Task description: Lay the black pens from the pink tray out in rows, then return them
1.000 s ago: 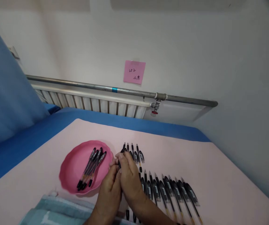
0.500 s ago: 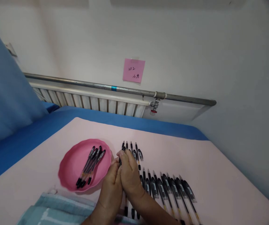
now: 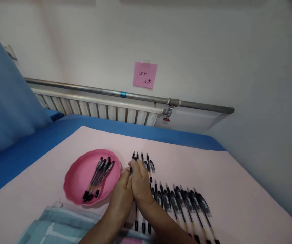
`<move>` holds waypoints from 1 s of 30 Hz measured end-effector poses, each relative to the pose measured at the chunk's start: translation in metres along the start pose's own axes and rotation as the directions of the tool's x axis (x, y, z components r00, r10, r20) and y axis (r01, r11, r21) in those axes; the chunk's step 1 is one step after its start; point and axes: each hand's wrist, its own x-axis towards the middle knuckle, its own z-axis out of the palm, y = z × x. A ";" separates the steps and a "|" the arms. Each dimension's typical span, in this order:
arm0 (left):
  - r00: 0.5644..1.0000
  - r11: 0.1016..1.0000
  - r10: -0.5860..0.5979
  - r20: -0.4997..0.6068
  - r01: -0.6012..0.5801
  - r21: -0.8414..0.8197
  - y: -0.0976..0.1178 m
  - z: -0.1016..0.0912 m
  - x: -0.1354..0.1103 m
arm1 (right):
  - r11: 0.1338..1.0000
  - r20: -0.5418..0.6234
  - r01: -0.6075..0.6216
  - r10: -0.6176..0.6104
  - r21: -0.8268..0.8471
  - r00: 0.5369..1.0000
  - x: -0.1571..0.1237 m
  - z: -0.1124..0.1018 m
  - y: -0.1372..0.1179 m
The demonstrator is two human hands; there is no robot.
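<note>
My left hand [image 3: 122,189] and my right hand [image 3: 141,183] are pressed together over the pink sheet, both closed around a pen [image 3: 131,169]. Only a short black end of this pen shows above my fingers; the rest is hidden. Just beyond my hands lies a short row of uncapped black pens [image 3: 148,162], with loose caps beside them. A longer row of uncapped pens [image 3: 186,210] runs to the right, black caps [image 3: 203,203] lying between them. Left of my hands, several capped pens [image 3: 98,179] rest in a pink scalloped dish [image 3: 75,179].
The pink sheet [image 3: 237,189] covers a blue surface [image 3: 186,138]. A light blue cloth [image 3: 56,225] lies at the near left, and a blue curtain [image 3: 11,95] hangs at the left. Behind are a radiator [image 3: 105,110], a metal pipe [image 3: 84,88] and a pink note [image 3: 145,75].
My hands stay together on the pen, with only a slight shift of the fingers. The whole view has moved a little; the dish and the rows of pens lie as before.
</note>
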 end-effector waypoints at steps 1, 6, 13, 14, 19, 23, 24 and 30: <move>1.000 1.000 0.012 0.006 -0.012 -0.005 -0.002 0.000 0.001 | 1.000 -0.008 0.002 -0.002 0.005 1.000 0.000 0.000 0.000; 0.998 0.998 0.056 -0.028 -0.056 -0.016 -0.009 -0.003 0.004 | 0.998 0.004 -0.023 0.023 0.053 1.000 0.001 0.001 -0.002; 1.000 0.998 0.013 -0.005 -0.013 0.058 -0.003 -0.001 0.007 | 0.998 -0.054 -0.066 0.067 0.009 0.996 0.008 0.000 0.004; 1.000 0.998 0.008 -0.002 -0.008 0.060 -0.003 0.000 0.008 | 0.998 -0.069 -0.069 0.069 -0.001 0.995 0.010 -0.001 0.007; 0.999 0.999 0.039 0.027 -0.040 0.032 -0.010 0.004 0.008 | 0.998 -0.130 -0.046 0.051 0.041 0.990 0.017 -0.001 0.011; 0.988 0.990 -0.141 0.070 0.140 0.014 -0.006 0.003 0.002 | 0.936 -0.079 -0.079 0.113 0.343 0.990 0.027 -0.006 0.004; 0.972 0.977 -0.211 0.101 0.212 0.000 -0.004 0.002 0.001 | 0.897 -0.087 -0.082 0.133 0.434 0.987 0.030 -0.010 0.002; 0.968 0.950 -0.197 0.153 0.228 -0.214 0.007 -0.011 -0.002 | 0.802 0.005 -0.128 0.154 0.583 0.988 0.036 -0.042 -0.001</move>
